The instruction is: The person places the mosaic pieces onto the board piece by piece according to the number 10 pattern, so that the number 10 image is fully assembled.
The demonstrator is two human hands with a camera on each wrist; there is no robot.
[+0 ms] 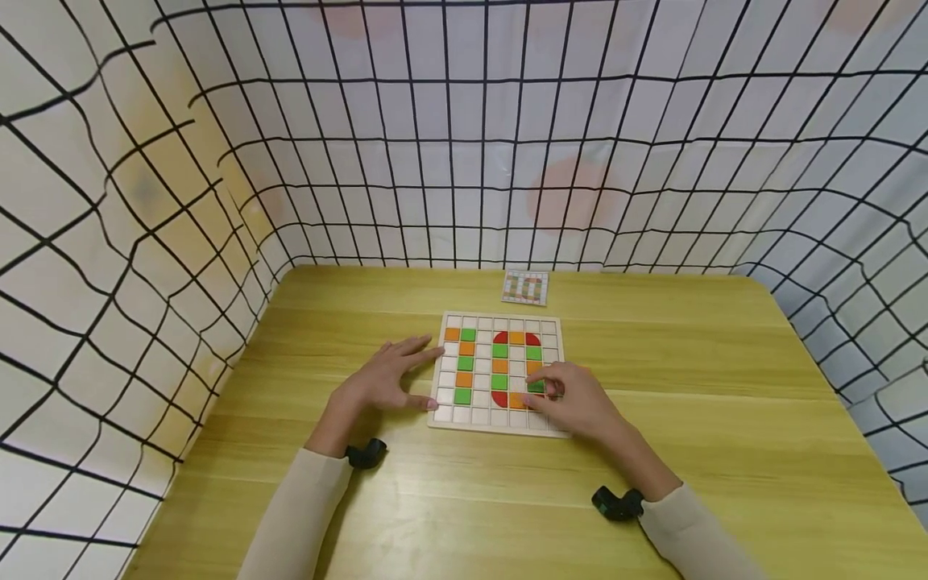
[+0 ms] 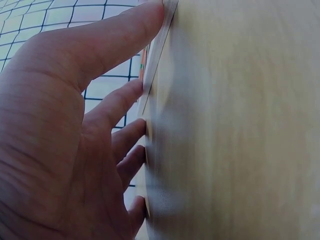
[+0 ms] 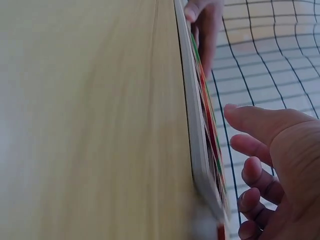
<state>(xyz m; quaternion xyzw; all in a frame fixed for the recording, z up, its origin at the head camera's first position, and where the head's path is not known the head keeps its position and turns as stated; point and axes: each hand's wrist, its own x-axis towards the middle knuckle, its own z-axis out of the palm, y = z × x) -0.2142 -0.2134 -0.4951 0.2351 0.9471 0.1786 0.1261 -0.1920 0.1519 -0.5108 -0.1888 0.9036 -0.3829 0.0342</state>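
Note:
A square gridded wooden board (image 1: 480, 416) lies on the table, with orange, green and red tiles set in its cells. A column of tiles is on the left and a rounded ring with red corners is on the right. My left hand (image 1: 386, 377) has its fingers spread, with thumb and fingertips at the board's left edge. Over the ring's lower right is my right hand (image 1: 580, 400), thumb and index apart, the other fingers bent. No piece shows between those fingertips in the right wrist view. The hand hides the ring's lower right corner.
Behind the board lies a small card (image 1: 525, 287) printed with a similar coloured pattern. A bit of red (image 3: 221, 232) shows beyond the board's corner in the right wrist view. Black wire mesh (image 1: 464, 161) surrounds the wooden table (image 1: 449, 499) at the back and sides.

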